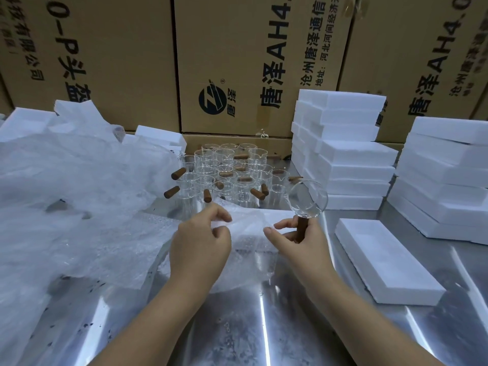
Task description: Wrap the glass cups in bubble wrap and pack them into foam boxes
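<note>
Head camera, facing forward-down, close above table (237, 328); edges seemingly warped.

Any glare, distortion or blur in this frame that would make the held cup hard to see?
Head view: bright glare streaks run down the steel table; the wide lens bows the cardboard boxes towards the edges; the glass cup in the right hand is reasonably sharp, but clear glass leaves only a thin rim outline.

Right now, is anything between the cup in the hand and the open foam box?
Nothing visible is. The right hand holds the cup by its wooden handle, and only bare table lies between it and the foam box to its right. The cup is not wrapped yet; the left hand pinches the bubble wrap.
</note>
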